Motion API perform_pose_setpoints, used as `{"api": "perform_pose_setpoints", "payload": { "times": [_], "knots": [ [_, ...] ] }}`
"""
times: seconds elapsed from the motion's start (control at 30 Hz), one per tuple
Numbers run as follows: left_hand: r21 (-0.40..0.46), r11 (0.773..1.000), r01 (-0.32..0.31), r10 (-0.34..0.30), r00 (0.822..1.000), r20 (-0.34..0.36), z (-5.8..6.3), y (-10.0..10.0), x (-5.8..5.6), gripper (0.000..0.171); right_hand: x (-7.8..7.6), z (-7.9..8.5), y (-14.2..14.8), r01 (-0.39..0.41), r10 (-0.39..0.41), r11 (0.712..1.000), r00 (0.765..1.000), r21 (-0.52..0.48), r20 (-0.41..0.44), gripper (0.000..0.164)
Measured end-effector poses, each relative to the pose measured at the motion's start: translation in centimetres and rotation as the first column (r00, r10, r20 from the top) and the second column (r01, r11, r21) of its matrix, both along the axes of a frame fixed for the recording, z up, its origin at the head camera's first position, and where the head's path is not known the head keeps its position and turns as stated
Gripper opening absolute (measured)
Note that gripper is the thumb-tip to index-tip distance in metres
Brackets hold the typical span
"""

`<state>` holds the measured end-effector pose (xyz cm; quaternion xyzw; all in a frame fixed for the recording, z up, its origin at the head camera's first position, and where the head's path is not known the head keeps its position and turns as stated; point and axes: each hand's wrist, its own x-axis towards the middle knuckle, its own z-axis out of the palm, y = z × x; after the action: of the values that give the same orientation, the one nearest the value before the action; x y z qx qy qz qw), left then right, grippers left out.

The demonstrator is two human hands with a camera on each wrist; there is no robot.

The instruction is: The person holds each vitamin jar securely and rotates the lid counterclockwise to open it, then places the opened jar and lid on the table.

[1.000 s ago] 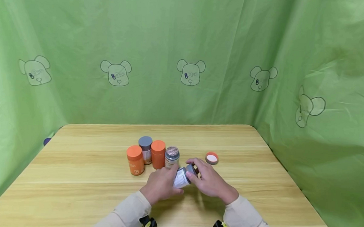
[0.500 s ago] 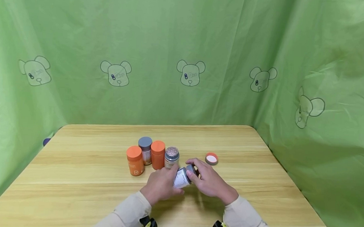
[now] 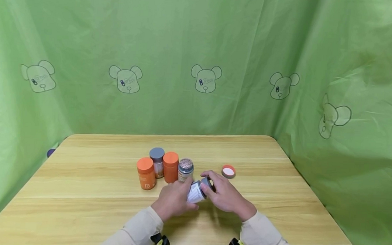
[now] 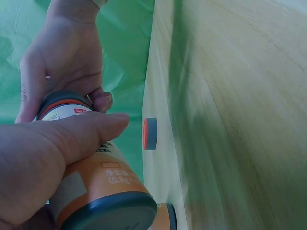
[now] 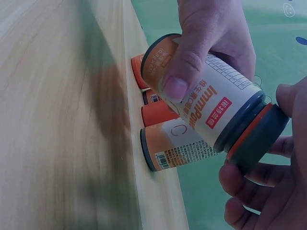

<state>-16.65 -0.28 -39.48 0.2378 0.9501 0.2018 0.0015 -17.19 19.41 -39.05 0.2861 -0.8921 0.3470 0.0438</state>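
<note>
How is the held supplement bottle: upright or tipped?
Tipped: the left hand holds the supplement bottle aslant, the right hand gripping its lid.

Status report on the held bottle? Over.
Left hand grips tilted orange-and-white cylindrical bottle. Right hand holds its round grey cap at the neck. Uncapped grey-rimmed cylindrical bottle stands near left hand.

From a person's head, the wide view faces forward and down over the pale wood-grain surface (image 3: 78,216) to a green bear-printed curtain (image 3: 170,32); left and right wrist views, close and turned sideways, look from opposite ends of the orange-and-white cylindrical bottle (image 5: 211,103) all three share.
</note>
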Motion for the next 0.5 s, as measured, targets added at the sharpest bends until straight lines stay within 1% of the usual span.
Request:
{"api": "perform_pose_setpoints", "payload": {
  "times": [0.17, 0.33, 0.5],
  "knots": [
    [0.001, 1.000, 0.001, -0.001, 1.000, -0.005, -0.01, 0.01, 0.00, 0.073, -0.05, -0.07, 0.01, -0.007, 0.007, 1.000, 1.000, 0.007, -0.008, 0.034],
    [-0.003, 1.000, -0.002, 0.002, 1.000, -0.011, 0.00, -0.01, -0.07, 0.074, 0.06, 0.03, 0.11, -0.033, 0.033, 0.999, 0.999, 0.002, -0.024, 0.032],
    [-0.003, 1.000, -0.010, 0.010, 1.000, 0.012, 0.00, 0.01, -0.04, 0.076, 0.11, -0.05, 0.32, -0.057, 0.056, 0.998, 0.998, -0.017, -0.031, 0.033]
  ]
}}
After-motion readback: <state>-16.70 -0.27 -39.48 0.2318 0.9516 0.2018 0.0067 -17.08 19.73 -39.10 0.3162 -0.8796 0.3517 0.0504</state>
